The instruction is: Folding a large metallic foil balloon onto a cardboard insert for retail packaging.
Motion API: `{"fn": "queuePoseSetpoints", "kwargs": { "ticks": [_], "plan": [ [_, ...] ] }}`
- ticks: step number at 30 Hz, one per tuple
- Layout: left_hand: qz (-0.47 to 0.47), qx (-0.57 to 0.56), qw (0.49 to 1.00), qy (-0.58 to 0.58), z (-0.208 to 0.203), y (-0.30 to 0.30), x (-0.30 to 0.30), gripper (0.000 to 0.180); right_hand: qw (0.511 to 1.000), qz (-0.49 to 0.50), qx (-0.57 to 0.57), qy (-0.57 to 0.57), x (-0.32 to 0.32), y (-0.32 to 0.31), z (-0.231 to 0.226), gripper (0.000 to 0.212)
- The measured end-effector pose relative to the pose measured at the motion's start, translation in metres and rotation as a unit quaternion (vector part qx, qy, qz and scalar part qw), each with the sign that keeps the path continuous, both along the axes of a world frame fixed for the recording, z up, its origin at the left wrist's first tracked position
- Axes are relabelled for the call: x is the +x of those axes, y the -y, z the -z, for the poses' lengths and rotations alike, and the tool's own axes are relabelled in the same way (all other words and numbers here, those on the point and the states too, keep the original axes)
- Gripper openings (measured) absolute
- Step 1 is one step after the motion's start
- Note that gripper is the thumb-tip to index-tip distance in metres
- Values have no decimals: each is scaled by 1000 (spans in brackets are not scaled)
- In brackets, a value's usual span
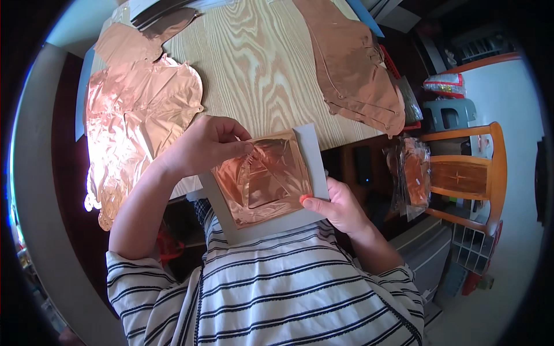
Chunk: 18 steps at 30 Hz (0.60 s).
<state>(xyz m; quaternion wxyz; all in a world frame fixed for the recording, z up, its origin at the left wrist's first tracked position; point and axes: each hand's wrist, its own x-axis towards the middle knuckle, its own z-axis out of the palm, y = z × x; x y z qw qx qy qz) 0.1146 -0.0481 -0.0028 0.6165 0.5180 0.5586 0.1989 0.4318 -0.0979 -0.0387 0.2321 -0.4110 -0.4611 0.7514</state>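
In front of my body a grey cardboard sheet [307, 147] is held tilted, with a folded rose-gold foil balloon [268, 187] lying on it. My left hand [216, 144] reaches over from the left, thumb and fingers pinched on the folded foil near its top edge. My right hand [341, 209] grips the right edge of the cardboard, thumb on top and fingers hidden beneath. A small orange-red piece [304, 199] shows at the right thumb's tip.
Flat, unfolded foil balloons lie at the left [144, 109] and right [352, 69] of the wood-grain table [254, 63], some overhanging its edge. To the right stand a wooden chair [461, 173] with packaged foil pieces [416, 179] by it and a grey-green stool [450, 113].
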Motion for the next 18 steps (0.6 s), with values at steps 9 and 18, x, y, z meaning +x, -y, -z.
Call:
{"fn": "queuePoseSetpoints", "kwargs": {
  "ticks": [9, 18],
  "plan": [
    [31, 28, 996, -83, -9, 1, -4, 24, 997, -19, 74, 34, 1, 0, 7, 23],
    [31, 45, 991, -120, -21, -1, 1, 31, 992, 13, 117, 34, -4, 3, -13, 24]
  ]
}}
